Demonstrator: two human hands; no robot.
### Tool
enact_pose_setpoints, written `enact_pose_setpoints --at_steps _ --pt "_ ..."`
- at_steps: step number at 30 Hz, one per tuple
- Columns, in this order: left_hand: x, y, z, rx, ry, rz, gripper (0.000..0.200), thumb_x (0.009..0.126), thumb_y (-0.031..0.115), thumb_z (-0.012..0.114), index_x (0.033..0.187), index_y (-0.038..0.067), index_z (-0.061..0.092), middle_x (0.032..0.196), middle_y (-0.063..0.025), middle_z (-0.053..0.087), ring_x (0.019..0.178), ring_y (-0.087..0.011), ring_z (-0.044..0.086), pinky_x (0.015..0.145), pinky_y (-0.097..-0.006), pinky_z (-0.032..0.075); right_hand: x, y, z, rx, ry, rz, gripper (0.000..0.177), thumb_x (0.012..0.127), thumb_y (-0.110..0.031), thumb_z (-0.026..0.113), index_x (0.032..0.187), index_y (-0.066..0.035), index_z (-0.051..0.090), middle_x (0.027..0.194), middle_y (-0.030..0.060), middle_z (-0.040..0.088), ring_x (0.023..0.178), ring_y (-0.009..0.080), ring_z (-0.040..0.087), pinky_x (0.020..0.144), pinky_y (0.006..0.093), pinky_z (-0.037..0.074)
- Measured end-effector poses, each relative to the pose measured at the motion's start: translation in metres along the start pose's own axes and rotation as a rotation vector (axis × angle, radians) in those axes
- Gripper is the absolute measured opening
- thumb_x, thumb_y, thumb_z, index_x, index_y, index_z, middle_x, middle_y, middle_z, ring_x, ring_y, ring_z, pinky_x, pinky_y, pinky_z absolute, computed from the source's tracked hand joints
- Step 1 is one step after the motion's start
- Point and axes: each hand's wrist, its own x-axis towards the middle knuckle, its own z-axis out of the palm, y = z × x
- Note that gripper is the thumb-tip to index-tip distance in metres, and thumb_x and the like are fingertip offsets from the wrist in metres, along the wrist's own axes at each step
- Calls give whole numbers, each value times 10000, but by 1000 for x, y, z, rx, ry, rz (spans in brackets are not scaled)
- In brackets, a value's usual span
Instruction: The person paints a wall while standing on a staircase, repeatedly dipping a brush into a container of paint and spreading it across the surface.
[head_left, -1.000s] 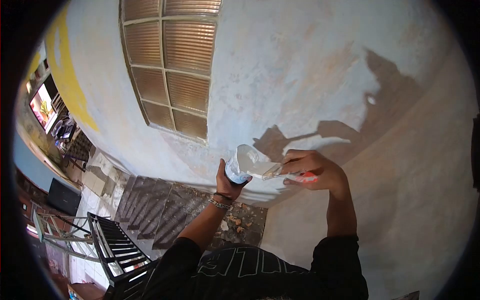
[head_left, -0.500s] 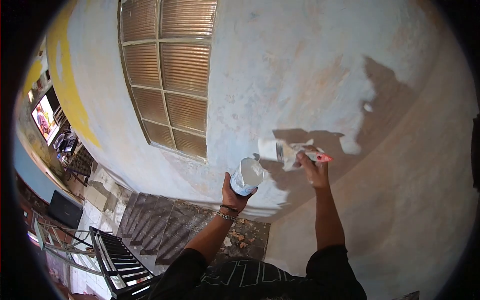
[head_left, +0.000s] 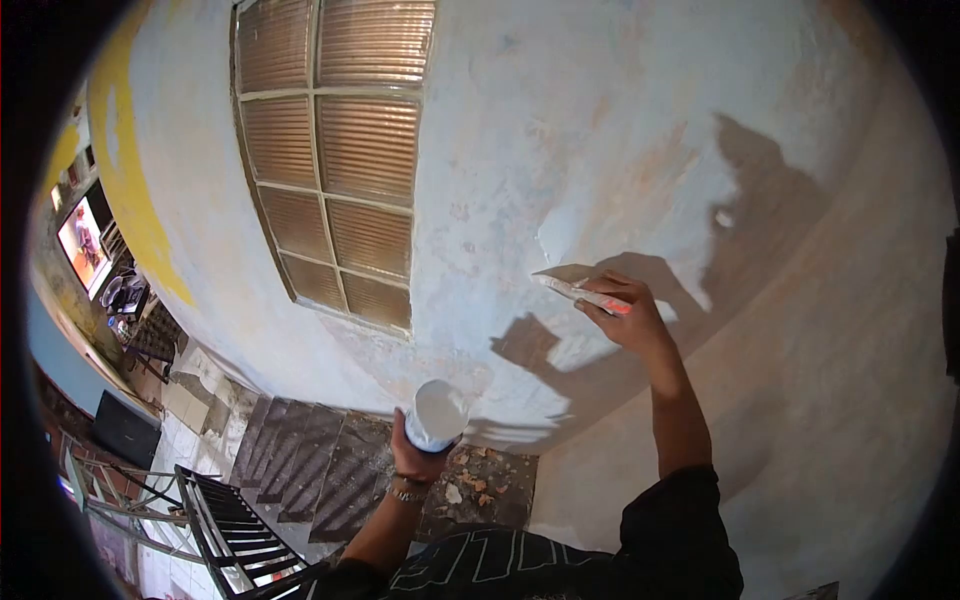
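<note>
My left hand (head_left: 412,456) is wrapped round a tub of white paint (head_left: 432,428), its open mouth tilted towards me, low in front of the wall. My right hand (head_left: 635,315) grips a paintbrush (head_left: 580,293) by its handle, which has a red end. Seen nearly edge-on, the brush points left with its bristle tip at or very near the wall (head_left: 490,180). Just above that tip is a fresh white patch (head_left: 562,235) of paint. Shadows of my hands and the tub fall on the wall.
A window with ribbed glass panes (head_left: 368,150) is set in the wall at upper left. Below lie dark floor tiles (head_left: 350,480) with paint flakes. A black slatted metal railing (head_left: 240,530) stands at lower left, and a lit screen (head_left: 85,240) shows at far left.
My left hand has lowered the paint tub down and to the left. The brush has turned from flat to edge-on and moved slightly up; a white patch now shows above its tip.
</note>
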Motion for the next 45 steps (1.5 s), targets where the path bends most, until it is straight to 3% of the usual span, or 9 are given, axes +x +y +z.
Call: enact_pose_setpoints --at_steps 9,13,17,19,24,26,36,41,45 --pt "-40 14 -27 -8 135 119 577 908 649 426 1279 226 555 1220 -24 604 1099 -270 562 897 -487 431 134 -59 -101 28 448 -61 210 860 -97 736 1041 -5 684 838 57 701 741 73 633 654 238 534" --pt "-58 25 -31 -2 202 147 566 905 648 424 1263 235 568 1184 -2 617 1062 -256 585 813 -473 463 102 -58 -90 -305 393 -229 222 834 -116 759 1014 -8 687 905 89 726 828 179 686 746 319 552" --pt "-72 32 -45 34 190 181 543 901 650 431 1227 243 581 1141 5 623 1015 -245 587 774 -465 464 38 -27 -11 -95 -17 -18 271 768 -162 807 1017 -120 711 946 108 705 874 293 683 783 391 538" --pt "-71 34 -69 59 161 163 660 885 691 416 1308 202 548 1256 -19 594 1132 -281 556 891 -505 428 40 -13 -21 -222 81 38 274 767 -166 803 1025 -147 712 964 108 700 878 308 673 778 397 535" --pt "-75 38 -58 83 259 158 655 874 696 429 1307 216 534 1265 -20 575 1140 -290 531 885 -529 406 99 -39 -157 -564 389 -337 133 830 -74 727 914 18 682 968 110 714 835 215 678 728 319 546" --pt "-74 40 -59 69 234 143 628 877 684 440 1298 227 537 1258 -14 570 1141 -279 522 877 -524 409 107 -62 -188 -184 489 -22 170 824 -83 742 963 8 702 959 126 719 768 175 676 698 293 533" --pt "-71 47 -70 125 148 91 657 891 701 397 1322 221 519 1297 -26 552 1192 -290 504 920 -550 399 10 -11 -48 -303 102 55 415 744 -176 815 1142 -214 706 934 80 712 814 262 668 765 390 540" --pt "-76 40 -65 112 217 124 650 897 691 395 1325 218 520 1303 -25 549 1194 -291 503 923 -554 397 93 -57 -173 -629 501 -237 164 834 -111 737 947 -12 670 869 154 677 705 251 660 681 316 542" --pt "-76 35 -60 158 186 144 655 886 696 413 1323 221 522 1284 -23 561 1168 -287 513 891 -539 404 102 -76 -181 -795 675 -497 249 732 -183 826 940 -107 711 986 67 693 851 233 673 707 314 560"
